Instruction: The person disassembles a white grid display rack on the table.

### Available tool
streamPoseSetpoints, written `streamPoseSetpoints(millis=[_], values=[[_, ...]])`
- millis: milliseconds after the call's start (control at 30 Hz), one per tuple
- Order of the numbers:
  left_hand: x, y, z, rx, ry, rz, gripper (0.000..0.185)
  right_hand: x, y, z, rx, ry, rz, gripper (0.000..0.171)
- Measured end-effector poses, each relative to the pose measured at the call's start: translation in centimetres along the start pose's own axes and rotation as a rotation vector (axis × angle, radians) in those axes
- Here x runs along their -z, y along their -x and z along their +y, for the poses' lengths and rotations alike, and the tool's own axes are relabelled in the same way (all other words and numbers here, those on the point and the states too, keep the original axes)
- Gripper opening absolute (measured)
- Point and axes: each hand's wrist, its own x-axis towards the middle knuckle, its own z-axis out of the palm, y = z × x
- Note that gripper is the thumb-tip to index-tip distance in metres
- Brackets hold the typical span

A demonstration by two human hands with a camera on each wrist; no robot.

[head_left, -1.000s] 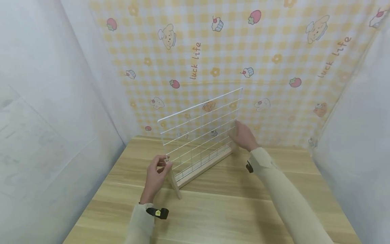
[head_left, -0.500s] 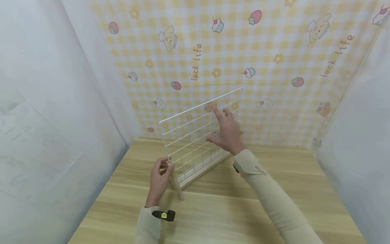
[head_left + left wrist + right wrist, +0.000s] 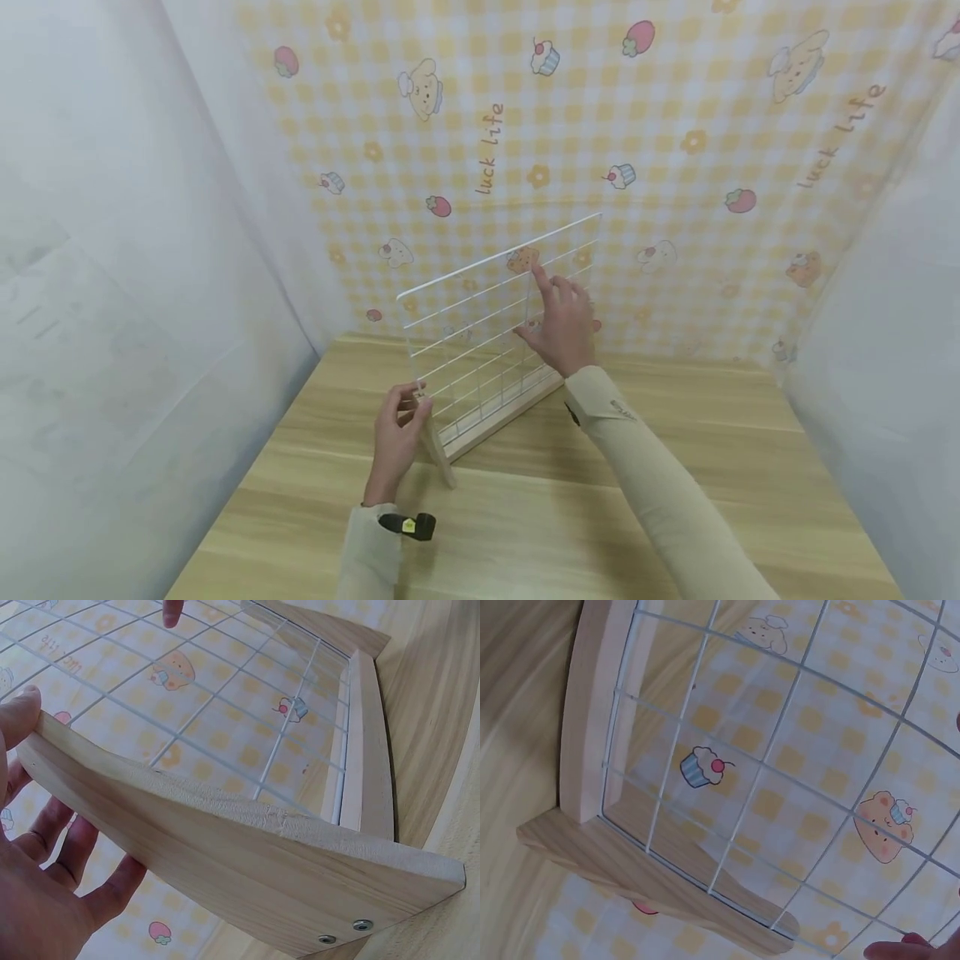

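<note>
Wooden table [image 3: 600, 517], checked cartoon backdrop [image 3: 675, 125], white side walls [image 3: 112, 250]

Grid panel [image 3: 480, 321] under my right hand [image 3: 561, 327]: thin white coated metal wire, smooth, slight sheen. Its base rail [image 3: 367, 742] and end foot [image 3: 225, 877] are pale raw wood, matt, grain visible, edge a bit rough where my left hand [image 3: 37, 900] grips it; two bright metal screws [image 3: 345, 932]. Table [image 3: 525, 533]: light wood-grain, smooth, satin. Backdrop [image 3: 600, 125]: printed checked cloth, matt. My sleeves [image 3: 660, 492]: beige fabric.
</note>
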Motion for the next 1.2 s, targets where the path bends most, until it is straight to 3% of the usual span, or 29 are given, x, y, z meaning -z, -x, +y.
streamPoseSetpoints(millis=[400,533,700,867,1100,1200], values=[[-0.6,0.2,0.2,-0.003,0.016,0.005,0.026,-0.4,0.4,0.2,-0.119,-0.154,-0.02,0.108],[-0.7,0.1,0.1,0.004,0.02,-0.01,0.028,0.0,-0.2,0.4,-0.066,-0.258,0.032,0.11],[-0.6,0.1,0.4,0.015,-0.001,-0.006,0.03,2.2,-2.8,-0.1,0.043,-0.383,0.109,0.112],[-0.3,0.4,0.9,0.014,-0.004,0.002,0.031,4.3,-5.0,-0.7,0.115,-0.415,0.178,0.11],[0.0,1.2,3.5,-0.028,-0.029,-0.018,0.029,6.9,-6.7,-1.2,0.149,-0.415,0.197,0.105],[0.1,1.3,3.7,-0.022,-0.044,-0.027,0.03,7.6,-7.2,-1.3,0.158,-0.427,0.214,0.105]])
